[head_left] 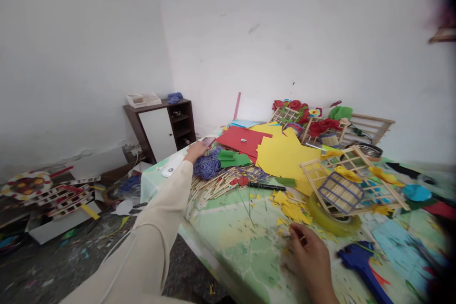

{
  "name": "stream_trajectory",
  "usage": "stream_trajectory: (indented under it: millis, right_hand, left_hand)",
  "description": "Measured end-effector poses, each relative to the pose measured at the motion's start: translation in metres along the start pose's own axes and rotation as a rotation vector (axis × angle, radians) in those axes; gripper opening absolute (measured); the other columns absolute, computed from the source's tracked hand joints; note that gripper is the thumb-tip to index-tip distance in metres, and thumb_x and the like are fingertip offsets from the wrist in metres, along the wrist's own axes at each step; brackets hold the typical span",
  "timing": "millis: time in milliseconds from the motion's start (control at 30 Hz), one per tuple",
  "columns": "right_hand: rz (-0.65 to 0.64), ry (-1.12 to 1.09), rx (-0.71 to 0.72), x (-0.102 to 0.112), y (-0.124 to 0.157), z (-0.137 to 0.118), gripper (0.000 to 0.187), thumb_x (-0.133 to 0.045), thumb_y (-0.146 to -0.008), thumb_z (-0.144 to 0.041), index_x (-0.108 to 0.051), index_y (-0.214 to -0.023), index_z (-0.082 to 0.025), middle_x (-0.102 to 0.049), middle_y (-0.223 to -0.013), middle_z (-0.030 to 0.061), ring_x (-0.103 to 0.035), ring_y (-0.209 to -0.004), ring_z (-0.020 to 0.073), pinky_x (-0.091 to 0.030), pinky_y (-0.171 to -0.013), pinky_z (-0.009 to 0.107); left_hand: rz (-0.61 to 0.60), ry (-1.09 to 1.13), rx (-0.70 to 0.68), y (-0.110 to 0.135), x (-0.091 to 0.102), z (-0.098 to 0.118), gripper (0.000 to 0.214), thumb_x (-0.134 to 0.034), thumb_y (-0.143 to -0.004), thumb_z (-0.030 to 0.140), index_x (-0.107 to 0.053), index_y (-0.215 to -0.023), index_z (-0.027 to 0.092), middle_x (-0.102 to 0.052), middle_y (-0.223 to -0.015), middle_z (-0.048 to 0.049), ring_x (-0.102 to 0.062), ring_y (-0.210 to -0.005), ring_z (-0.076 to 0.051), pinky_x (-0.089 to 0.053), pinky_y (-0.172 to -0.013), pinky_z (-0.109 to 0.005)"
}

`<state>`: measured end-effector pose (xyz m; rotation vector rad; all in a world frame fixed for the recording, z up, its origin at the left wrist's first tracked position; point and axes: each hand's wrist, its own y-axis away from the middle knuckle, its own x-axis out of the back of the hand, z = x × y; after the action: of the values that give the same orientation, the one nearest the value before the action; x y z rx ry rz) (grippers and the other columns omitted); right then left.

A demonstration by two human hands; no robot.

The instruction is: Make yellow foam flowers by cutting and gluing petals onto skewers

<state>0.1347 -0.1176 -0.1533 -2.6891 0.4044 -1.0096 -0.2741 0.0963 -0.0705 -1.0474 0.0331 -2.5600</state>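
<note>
My left hand point(195, 151) stretches out to the table's far left, its fingers closed on a pinkish flat object point(208, 141) that looks like a phone. Beside that hand lies a tangle of purple string point(207, 164), with folded green paper point(233, 158) next to it. Close to the table's front, my right hand point(312, 259) is curled, thumb and fingertips together; whatever they may hold is too small to make out. Yellow paper scraps point(294, 210) lie just beyond it. To its right rests a blue glue gun point(365, 266).
Red paper point(242, 138) and yellow sheets point(281, 156) cover the table's back. A stick lattice with yellow flowers point(352, 183) leans over a tape roll point(335, 221). Wooden sticks point(213, 183) and a black pen point(267, 186) lie mid-table. A cabinet point(156, 133) stands behind, left.
</note>
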Motion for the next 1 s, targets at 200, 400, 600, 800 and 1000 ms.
stream_trajectory:
  millis: [200,400,600,800,1000]
  right_hand:
    - [0.009,-0.009,0.002,-0.001,0.000,0.004,0.039,-0.048,-0.074,-0.048,-0.069,-0.081,-0.016,-0.071,-0.081,0.0097,-0.060,-0.065,0.0214,-0.049,-0.063,0.035]
    - [-0.008,-0.041,0.065,-0.004,-0.007,0.019,0.037,-0.051,-0.073,-0.048,-0.070,-0.079,-0.016,-0.071,-0.079,0.0096,-0.062,-0.062,0.0199,-0.051,-0.062,0.032]
    - [0.046,-0.018,0.037,-0.003,0.000,0.009,0.035,-0.049,-0.076,-0.044,-0.070,-0.078,-0.016,-0.071,-0.079,0.0097,-0.062,-0.067,0.0212,-0.050,-0.065,0.033]
    - [0.089,-0.013,0.037,-0.003,0.004,0.001,0.034,-0.048,-0.078,-0.039,-0.069,-0.085,-0.013,-0.069,-0.079,0.0105,-0.060,-0.068,0.0201,-0.049,-0.064,0.032]
    - [0.088,0.014,0.120,-0.002,0.007,-0.009,0.041,-0.045,-0.079,-0.024,-0.060,-0.114,-0.011,-0.063,-0.070,0.0035,-0.056,-0.063,0.0157,-0.047,-0.062,0.029]
  left_hand:
    - [0.036,0.550,-0.017,-0.004,0.024,0.034,0.056,-0.047,-0.083,0.045,-0.046,-0.126,0.009,-0.059,-0.119,-0.0206,-0.057,-0.109,-0.030,-0.045,-0.086,-0.040]
    - [-0.524,1.351,-0.095,0.045,0.011,0.065,0.055,-0.039,-0.085,0.046,-0.056,-0.119,0.006,-0.064,-0.111,-0.0219,-0.062,-0.100,-0.032,-0.047,-0.084,-0.047]
    - [-1.063,1.708,0.104,0.112,-0.049,0.089,0.057,-0.035,-0.089,0.047,-0.051,-0.127,0.009,-0.062,-0.116,-0.0215,-0.060,-0.107,-0.033,-0.042,-0.090,-0.052]
    - [-1.200,1.714,0.224,0.142,-0.091,0.109,0.061,-0.036,-0.087,0.053,-0.053,-0.124,0.007,-0.063,-0.112,-0.0224,-0.062,-0.102,-0.031,-0.044,-0.089,-0.048]
    - [-1.261,1.640,0.326,0.158,-0.112,0.112,0.058,-0.035,-0.088,0.051,-0.056,-0.120,0.007,-0.066,-0.106,-0.0216,-0.064,-0.096,-0.029,-0.047,-0.086,-0.046]
